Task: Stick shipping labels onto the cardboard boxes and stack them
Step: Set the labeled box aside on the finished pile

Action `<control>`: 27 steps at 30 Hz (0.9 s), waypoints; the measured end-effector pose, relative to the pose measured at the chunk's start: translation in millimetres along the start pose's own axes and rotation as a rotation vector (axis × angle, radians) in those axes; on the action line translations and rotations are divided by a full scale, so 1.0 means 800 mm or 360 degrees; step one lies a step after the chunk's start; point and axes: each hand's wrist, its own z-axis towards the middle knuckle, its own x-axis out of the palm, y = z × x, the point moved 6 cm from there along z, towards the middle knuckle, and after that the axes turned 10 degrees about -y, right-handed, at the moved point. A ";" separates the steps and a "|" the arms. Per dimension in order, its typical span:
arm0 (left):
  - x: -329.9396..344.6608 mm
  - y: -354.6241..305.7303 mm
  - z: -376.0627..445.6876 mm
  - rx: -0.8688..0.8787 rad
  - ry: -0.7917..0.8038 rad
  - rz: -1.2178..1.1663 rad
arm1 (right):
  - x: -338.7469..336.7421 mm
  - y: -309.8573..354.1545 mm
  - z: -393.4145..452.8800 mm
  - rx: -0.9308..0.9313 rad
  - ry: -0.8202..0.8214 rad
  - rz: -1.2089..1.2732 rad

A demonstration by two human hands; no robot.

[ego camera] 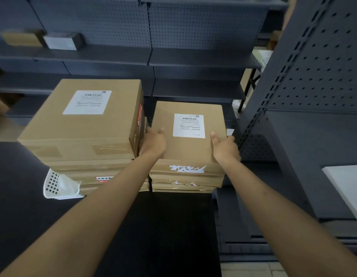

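Note:
Two stacks of brown cardboard boxes stand side by side on a dark table. The right stack's top box (188,148) carries a white shipping label (189,125). My left hand (153,143) grips this box's left edge, thumb on top. On its right edge sits my right hand (225,149), thumb also on top. The taller left stack is topped by a bigger box (83,124) with its own white label (87,102). Torn white label remains (186,168) show on the right box's front edge.
A white perforated plastic basket (57,185) lies at the foot of the left stack. Dark pegboard shelving (193,56) runs behind the stacks, and another shelf unit (305,96) stands close on the right. Two small boxes (41,40) rest on a far-left shelf.

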 end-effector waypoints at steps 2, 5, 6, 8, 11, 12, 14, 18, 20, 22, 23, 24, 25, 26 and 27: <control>0.000 0.001 0.001 0.0012 -0.0013 0.0024 | 0.000 0.000 0.000 0.0014 -0.0005 0.0023; 0.000 -0.001 -0.002 0.0041 -0.0048 0.0083 | 0.000 -0.002 0.000 0.0022 -0.0004 0.0042; -0.001 -0.003 -0.004 0.0055 -0.0061 0.0110 | 0.000 -0.003 0.000 0.0020 -0.0004 0.0044; -0.002 -0.006 -0.009 0.0102 -0.0089 0.0161 | -0.001 -0.003 -0.001 0.0013 -0.0004 0.0037; -0.002 -0.005 -0.010 0.0158 -0.0097 0.0207 | -0.002 -0.002 -0.004 0.0000 -0.0008 0.0011; -0.002 -0.004 -0.010 0.0159 -0.0088 0.0206 | -0.002 -0.002 -0.004 -0.0003 -0.0008 0.0006; -0.003 -0.003 -0.010 0.0154 -0.0075 0.0193 | -0.002 -0.002 -0.005 -0.0013 -0.0005 0.0002; -0.006 -0.006 -0.011 0.0138 -0.0053 0.0162 | -0.002 -0.001 -0.004 -0.0034 -0.0001 -0.0003; -0.007 -0.009 -0.009 0.0124 -0.0013 0.0135 | -0.003 0.000 -0.002 -0.0040 0.0031 0.0020; -0.009 -0.014 -0.008 0.0150 0.0013 0.0102 | -0.003 0.001 0.000 -0.0053 0.0090 0.0056; -0.010 -0.016 -0.008 0.0167 0.0023 0.0087 | -0.003 0.001 0.001 -0.0061 0.0116 0.0067; -0.010 -0.018 -0.008 0.0182 0.0036 0.0083 | -0.004 0.001 0.002 -0.0069 0.0137 0.0067; -0.011 -0.019 -0.009 0.0192 0.0050 0.0078 | -0.005 0.002 0.002 -0.0083 0.0156 0.0058; -0.012 -0.019 -0.008 0.0193 0.0061 0.0074 | -0.005 0.001 0.002 -0.0091 0.0174 0.0048; -0.013 -0.020 -0.008 0.0198 0.0066 0.0068 | -0.006 0.001 0.003 -0.0098 0.0189 0.0043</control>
